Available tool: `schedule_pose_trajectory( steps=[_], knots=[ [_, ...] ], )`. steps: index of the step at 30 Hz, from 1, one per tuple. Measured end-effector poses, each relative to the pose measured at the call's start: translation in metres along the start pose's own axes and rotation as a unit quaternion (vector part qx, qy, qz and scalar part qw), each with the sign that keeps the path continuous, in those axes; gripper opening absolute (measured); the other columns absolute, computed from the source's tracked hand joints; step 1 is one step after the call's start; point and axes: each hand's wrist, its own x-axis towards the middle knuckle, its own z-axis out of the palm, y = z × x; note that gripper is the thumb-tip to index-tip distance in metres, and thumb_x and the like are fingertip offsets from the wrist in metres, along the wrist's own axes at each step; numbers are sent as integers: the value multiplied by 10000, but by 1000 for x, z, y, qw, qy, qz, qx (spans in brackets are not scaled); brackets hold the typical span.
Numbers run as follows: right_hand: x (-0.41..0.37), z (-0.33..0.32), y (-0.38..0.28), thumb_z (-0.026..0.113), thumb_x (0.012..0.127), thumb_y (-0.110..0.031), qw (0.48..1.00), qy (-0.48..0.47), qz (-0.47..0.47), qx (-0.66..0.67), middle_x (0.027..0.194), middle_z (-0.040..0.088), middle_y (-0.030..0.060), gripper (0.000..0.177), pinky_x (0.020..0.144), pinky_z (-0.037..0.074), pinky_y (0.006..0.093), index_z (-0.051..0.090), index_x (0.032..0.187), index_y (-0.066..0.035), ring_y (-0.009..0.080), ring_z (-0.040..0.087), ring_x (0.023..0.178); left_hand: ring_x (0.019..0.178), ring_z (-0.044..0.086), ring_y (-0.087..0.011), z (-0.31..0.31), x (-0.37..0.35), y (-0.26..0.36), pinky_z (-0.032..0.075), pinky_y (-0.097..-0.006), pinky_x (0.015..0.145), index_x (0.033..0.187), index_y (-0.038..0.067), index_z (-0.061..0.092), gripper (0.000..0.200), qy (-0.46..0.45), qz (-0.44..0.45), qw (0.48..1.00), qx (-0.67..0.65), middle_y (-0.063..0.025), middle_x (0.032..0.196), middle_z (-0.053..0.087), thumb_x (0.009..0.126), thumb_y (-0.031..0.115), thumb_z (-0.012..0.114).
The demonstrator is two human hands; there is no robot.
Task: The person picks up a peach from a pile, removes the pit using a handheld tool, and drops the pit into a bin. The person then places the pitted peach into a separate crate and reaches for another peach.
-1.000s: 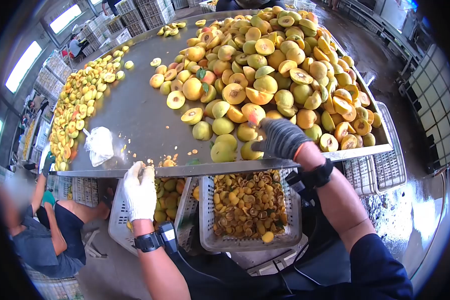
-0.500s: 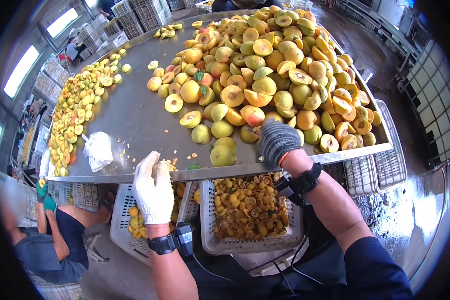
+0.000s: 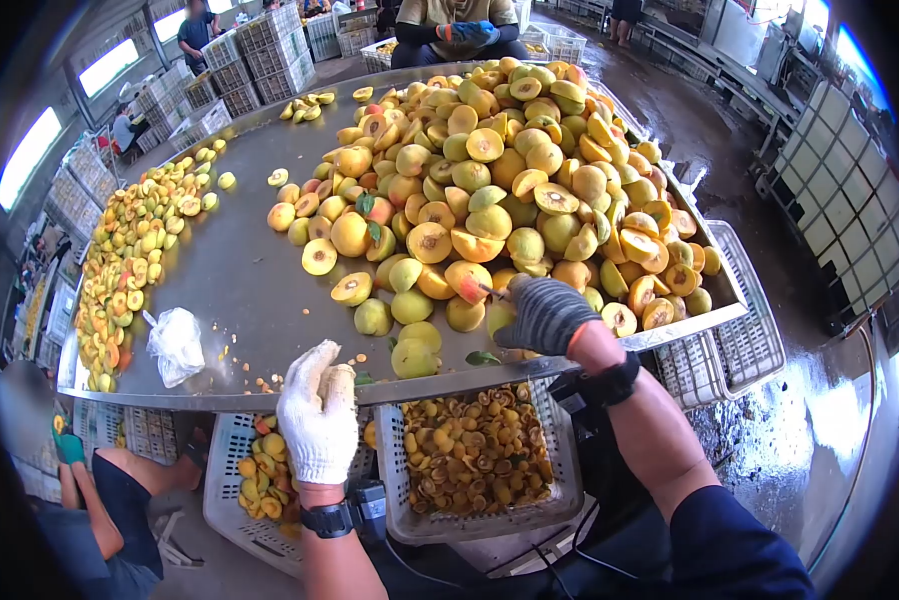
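Observation:
My left hand, in a white knit glove, is at the near edge of the metal table. Its fingers are loosely bent, thumb a little apart, with nothing visible in them. My right hand, in a grey striped glove, is closed around a thin metal tool; its handle and exact kind are hidden. The tool's end points left at a red-blushed peach half at the front of a large pile of halved peaches. A greenish peach half lies against the right glove.
Below the table edge stand a crate of small peach scraps and another crate of peach pieces. Cut halves line the table's left side, near a white plastic bag. Co-workers sit at left and across the table.
The view has tilted up, so the table sits lower in it and the person across shows more. My right hand, with the tool, has shifted slightly left to the red-blushed peach half.

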Motion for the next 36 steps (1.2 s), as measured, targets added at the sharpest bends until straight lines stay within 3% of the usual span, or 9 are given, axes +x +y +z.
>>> schedule_pose_trajectory(
  steps=[3, 8, 10, 17, 22, 29, 33, 35, 36],
  knots=[
    [-36, -31, -18, 801, 801, -384, 902, -75, -25, 424, 795, 676, 42, 517, 589, 494, 295, 675, 1139, -14, 126, 618, 661, 1075, 646, -203, 11, -7, 24, 562, -260, 676, 1307, -12, 581, 446, -110, -151, 945, -268, -120, 1237, 648, 1001, 310, 617],
    [-45, 10, -32, 707, 917, -393, 758, -175, -97, 621, 738, 614, -6, 511, 535, 437, 221, 634, 1248, -9, 59, 529, 586, 1332, 469, -206, 61, -25, 35, 360, -328, 1127, 1516, -41, 322, 847, -207, -86, 834, -504, -154, 1449, 498, 962, 529, 613],
    [-46, 22, -44, 661, 960, -362, 711, -143, -61, 686, 692, 590, -17, 395, 493, 427, 206, 662, 1160, -22, 55, 539, 566, 1231, 548, -197, 63, -28, 44, 452, -335, 1048, 1515, 13, 352, 827, -177, -142, 850, -475, -99, 1405, 513, 945, 550, 616],
    [-51, 20, -54, 644, 975, -378, 830, -53, 35, 554, 719, 643, 11, 365, 500, 457, 239, 687, 1087, -34, 73, 576, 558, 1094, 623, -193, 71, -30, 36, 504, -318, 965, 1400, 38, 511, 440, -102, -267, 870, -401, -105, 1262, 620, 1049, 302, 542],
    [-51, 27, -52, 734, 900, -394, 839, -38, -9, 543, 741, 653, 22, 411, 519, 483, 256, 690, 1036, -9, 82, 594, 577, 1092, 629, -220, 68, -24, 50, 469, -348, 1008, 1244, -29, 620, 380, -54, -96, 977, -182, -133, 1183, 678, 1064, 287, 510],
    [-38, 21, -33, 813, 836, -390, 898, -19, -219, 381, 832, 703, 89, 430, 712, 533, 365, 665, 1038, -41, 174, 660, 752, 805, 716, -279, 50, -22, 40, 581, -304, 502, 1365, 26, 492, 746, -273, -360, 675, -584, -157, 1176, 654, 1009, 661, 329],
    [-34, 37, -40, 779, 895, -301, 931, 64, -115, 340, 898, 685, 21, 348, 791, 537, 314, 665, 1083, -30, 142, 649, 823, 1047, 659, -271, 64, -39, 20, 595, -381, 743, 1368, 57, 513, 590, -270, -394, 614, -628, -132, 1222, 643, 1011, 525, 470],
    [-49, 8, -56, 602, 1010, -387, 765, 7, 31, 644, 899, 643, 26, 374, 619, 508, 242, 602, 1188, -59, 90, 594, 686, 1091, 637, -286, 63, -34, 14, 553, -421, 863, 1361, 64, 526, 577, -230, -377, 611, -657, -137, 1239, 640, 1010, 518, 469],
    [-47, 9, -50, 553, 1024, -403, 779, -2, 15, 627, 852, 619, 34, 387, 570, 504, 245, 588, 1157, -41, 98, 588, 649, 1113, 627, -293, 60, -28, 14, 532, -440, 924, 1358, 68, 533, 570, -206, -365, 610, -672, -140, 1247, 638, 1009, 514, 469]
  ],
)
